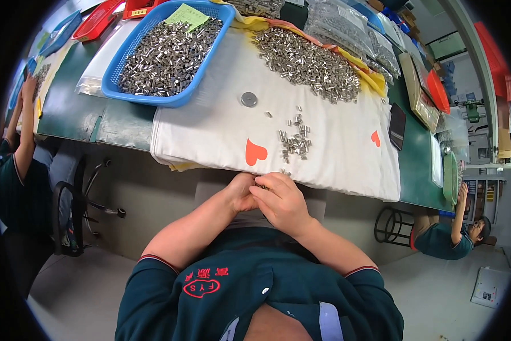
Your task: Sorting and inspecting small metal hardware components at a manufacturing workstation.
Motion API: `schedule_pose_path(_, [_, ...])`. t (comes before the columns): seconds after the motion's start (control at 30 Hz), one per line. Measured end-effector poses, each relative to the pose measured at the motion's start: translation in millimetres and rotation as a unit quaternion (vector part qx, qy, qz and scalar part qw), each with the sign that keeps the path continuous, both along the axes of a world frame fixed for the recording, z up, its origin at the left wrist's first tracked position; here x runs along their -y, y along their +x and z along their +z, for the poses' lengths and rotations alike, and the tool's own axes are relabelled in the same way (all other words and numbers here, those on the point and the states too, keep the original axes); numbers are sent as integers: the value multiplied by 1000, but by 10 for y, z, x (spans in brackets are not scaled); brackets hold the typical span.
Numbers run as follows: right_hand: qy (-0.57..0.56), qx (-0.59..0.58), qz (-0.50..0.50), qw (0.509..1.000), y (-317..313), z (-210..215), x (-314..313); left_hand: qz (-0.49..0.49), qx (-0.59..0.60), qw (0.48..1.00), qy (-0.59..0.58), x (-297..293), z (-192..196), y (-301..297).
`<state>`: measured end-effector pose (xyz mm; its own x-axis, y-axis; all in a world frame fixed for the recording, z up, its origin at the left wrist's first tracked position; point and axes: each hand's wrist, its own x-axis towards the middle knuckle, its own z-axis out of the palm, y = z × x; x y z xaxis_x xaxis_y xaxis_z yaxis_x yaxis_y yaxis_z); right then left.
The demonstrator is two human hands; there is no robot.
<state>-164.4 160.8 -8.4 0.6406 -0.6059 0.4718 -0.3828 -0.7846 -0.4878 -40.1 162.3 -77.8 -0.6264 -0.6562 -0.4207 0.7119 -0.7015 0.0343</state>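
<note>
1. The left hand and the right hand are pressed together at the near edge of the white cloth with red hearts; the fingers curl around small silver metal pieces, mostly hidden, so I cannot tell the exact grip.
2. On this cloth, just beyond the hands, lies a small loose group of short silver metal cylinders.
3. Further up the cloth is a big pile of the same cylinders, and a round grey metal disc lies left of it.
4. Beside the cloth's far left corner stands a blue plastic basket full of cylinders.
</note>
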Motion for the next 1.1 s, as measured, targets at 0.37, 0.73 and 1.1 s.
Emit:
schedule_pose_path(0.37, [-9, -130, -230, 964, -62, 22, 456, -58, 43, 997, 14, 49, 9, -147])
schedule_pose_path(0.73, [4, -39, -208, 977, 30, -36, 423, -41, 4, 999, 36, 62, 42, -162])
schedule_pose_path(1.1, [-4, -17, -210, 977, 39, -57, 359, -22, -43, 998, 39, 49, 78, -190])
